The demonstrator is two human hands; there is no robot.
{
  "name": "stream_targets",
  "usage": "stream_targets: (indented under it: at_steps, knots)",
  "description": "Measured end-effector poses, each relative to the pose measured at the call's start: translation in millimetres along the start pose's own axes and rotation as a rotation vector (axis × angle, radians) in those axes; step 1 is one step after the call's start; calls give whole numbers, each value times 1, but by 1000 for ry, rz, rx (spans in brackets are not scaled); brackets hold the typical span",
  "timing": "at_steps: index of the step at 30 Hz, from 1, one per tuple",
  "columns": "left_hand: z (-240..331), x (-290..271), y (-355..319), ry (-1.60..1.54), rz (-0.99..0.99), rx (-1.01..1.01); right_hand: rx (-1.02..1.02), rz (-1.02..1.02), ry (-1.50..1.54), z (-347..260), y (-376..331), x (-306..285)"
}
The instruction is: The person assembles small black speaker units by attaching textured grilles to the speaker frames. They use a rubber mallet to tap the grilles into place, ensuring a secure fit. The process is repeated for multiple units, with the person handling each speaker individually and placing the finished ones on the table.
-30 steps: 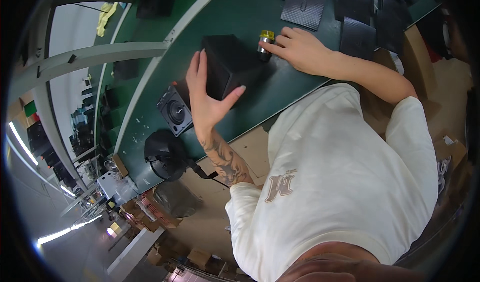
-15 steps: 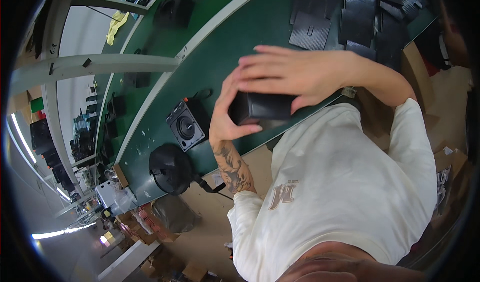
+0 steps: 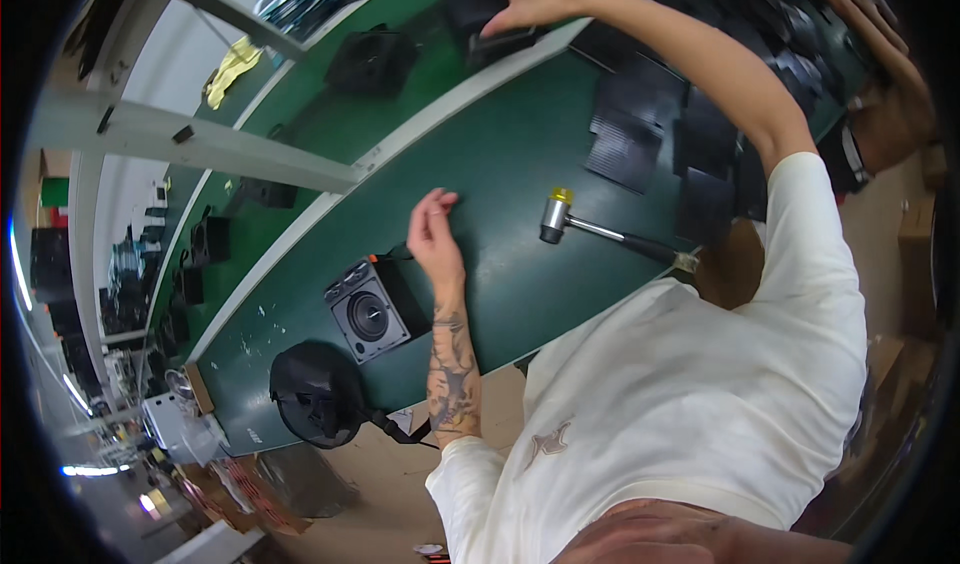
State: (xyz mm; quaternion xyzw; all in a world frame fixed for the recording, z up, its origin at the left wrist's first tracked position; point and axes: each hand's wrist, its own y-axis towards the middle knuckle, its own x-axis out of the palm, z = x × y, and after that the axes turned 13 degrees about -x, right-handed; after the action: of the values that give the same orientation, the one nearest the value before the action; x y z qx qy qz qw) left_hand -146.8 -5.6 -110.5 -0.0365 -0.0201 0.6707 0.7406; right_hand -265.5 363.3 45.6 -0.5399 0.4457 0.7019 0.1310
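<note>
We see a matt green table, smooth. At three o'clock, the hammer shows a shiny metal head with a brass-yellow cap. The speaker box looks matt black, its cone glossy. Our sleeve is soft cream cloth.

The workbench is dark green with a white strip along its far edge. The speaker box is black with a grey front panel. The mallet has a silver head, yellow cap and black handle. The stacked panels are black. The sleeve is cream-white. The cloth is yellow.
</note>
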Motion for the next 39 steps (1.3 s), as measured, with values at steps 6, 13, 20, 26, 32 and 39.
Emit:
stream_targets:
  at_steps: [6, 13, 20, 26, 32, 39]
  knots:
    - [-4, 9, 5, 55, -23, -36, 128, -297, 57, 109, 0, 42]
    - [-2, 11, 2, 161, -24, -60, 189, -154, 54, 61, 101, 146]
    - [-4, 8, 4, 127, -35, -28, 562, -402, 115, -17, 144, 200]
    - [-8, 1, 6, 1, 59, 94, 576, -202, 313, -91, 112, 132]
    - [16, -5, -9, -165, 266, 231, 280, 31, 278, -236, 16, 82]
    - [15, -16, -9, -241, 138, 139, 185, -4, 386, -276, -17, 86]
